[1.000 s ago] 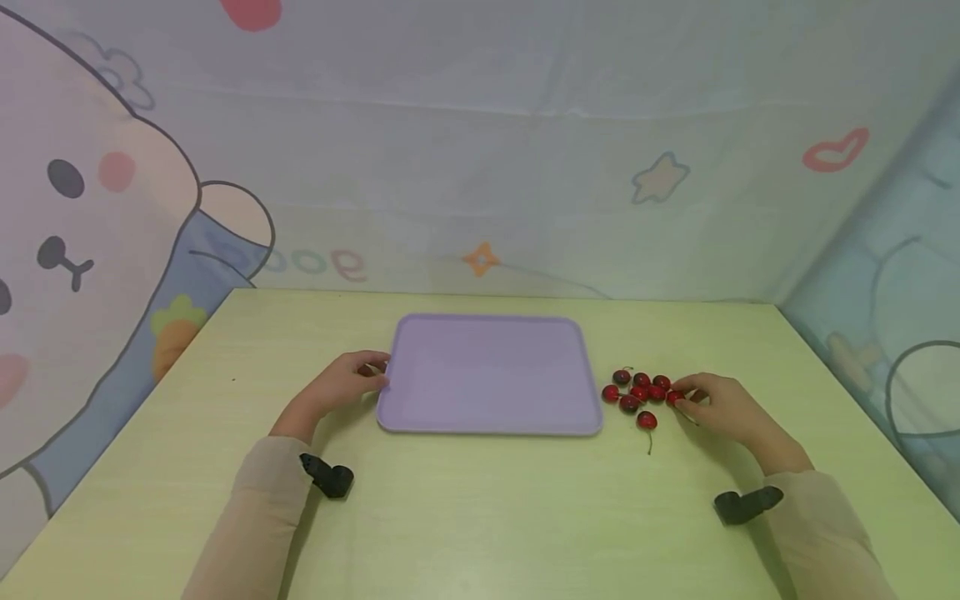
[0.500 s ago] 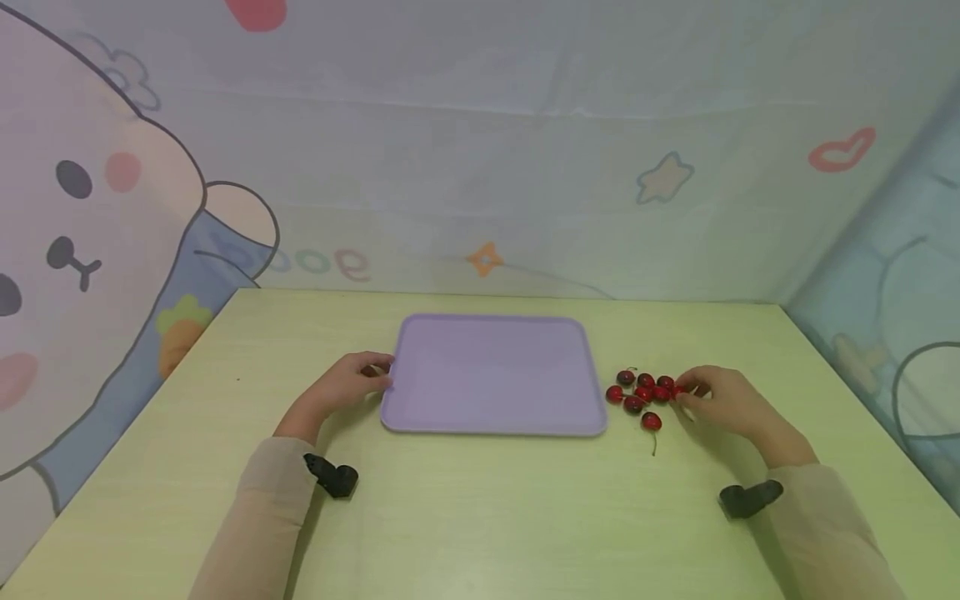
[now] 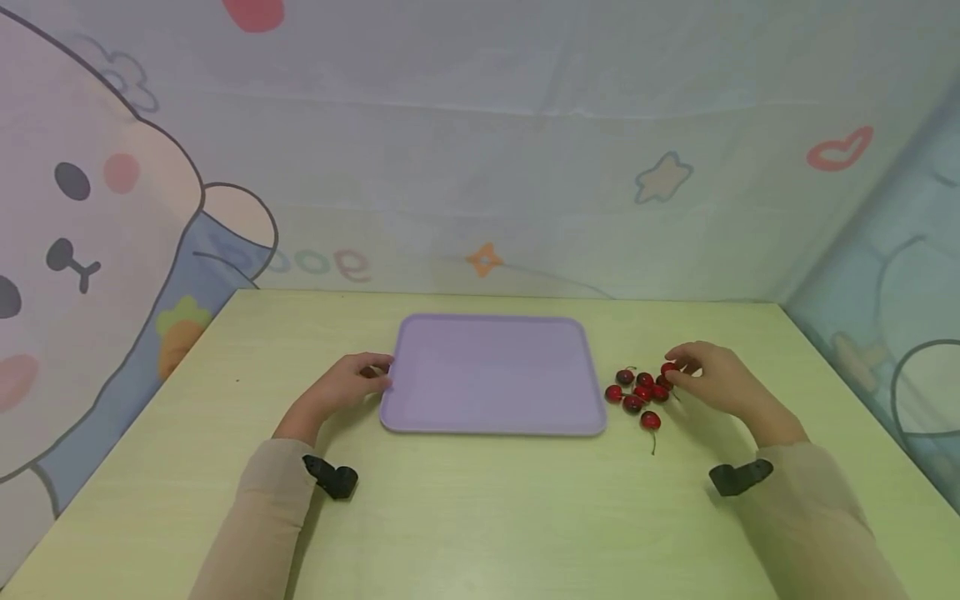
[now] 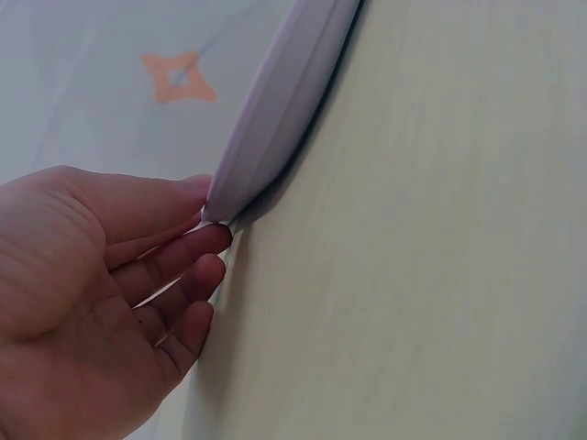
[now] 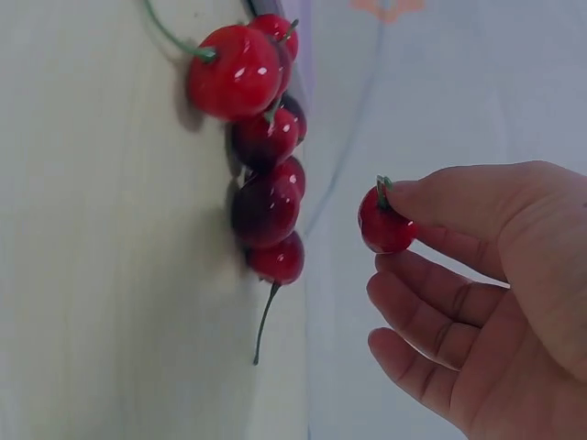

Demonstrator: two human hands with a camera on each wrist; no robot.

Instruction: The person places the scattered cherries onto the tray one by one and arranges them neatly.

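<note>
A lilac tray (image 3: 487, 375) lies flat at the middle of the pale green table (image 3: 480, 500). My left hand (image 3: 371, 375) is at its left edge. In the left wrist view the tray's rim (image 4: 275, 110) sits between the thumb and the fingers (image 4: 197, 247) of my left hand (image 4: 209, 213). Several red cherries (image 3: 637, 393) lie in a small pile right of the tray. My right hand (image 3: 675, 373) pinches one cherry (image 3: 668, 367) just above the pile's far right side. In the right wrist view this cherry (image 5: 385, 225) hangs apart from the pile (image 5: 264, 183), held by my right hand (image 5: 399, 215).
One cherry (image 3: 650, 421) with a long stem lies a little nearer than the others. A printed cloth backdrop (image 3: 480, 150) rises behind the table's far edge and at both sides. Black wrist mounts (image 3: 330, 477) sit on both sleeves.
My right hand has taken one cherry from the pile's right side and lifted it up and away from me. The left hand and the tray have stayed put.
</note>
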